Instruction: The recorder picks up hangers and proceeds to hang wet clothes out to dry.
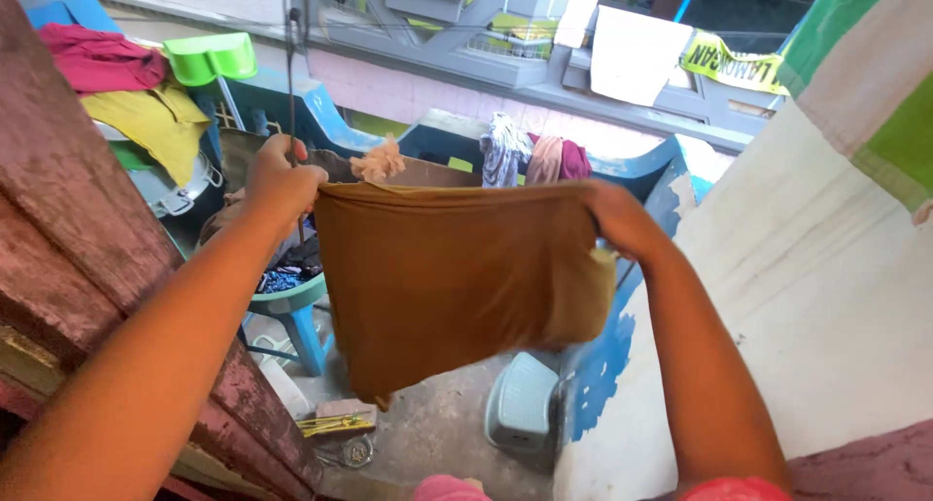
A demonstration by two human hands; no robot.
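A mustard-brown cloth [457,277] hangs spread between my two hands, held up at chest height over a small yard. My left hand [280,178] grips its top left corner, close to a thin dark vertical rod [292,83]. My right hand [617,217] grips the top right corner, the fingers partly hidden behind the fabric. The cloth's lower edge hangs free above the concrete floor.
A weathered reddish wooden post [87,258] runs along the left. Pink and yellow clothes [126,93] and a green basin [209,56] lie at the upper left. A blue stool with a tub [296,311], a pale plastic stool [522,401], a blue-white wall [777,297] and hanging laundry [530,156] surround the yard.
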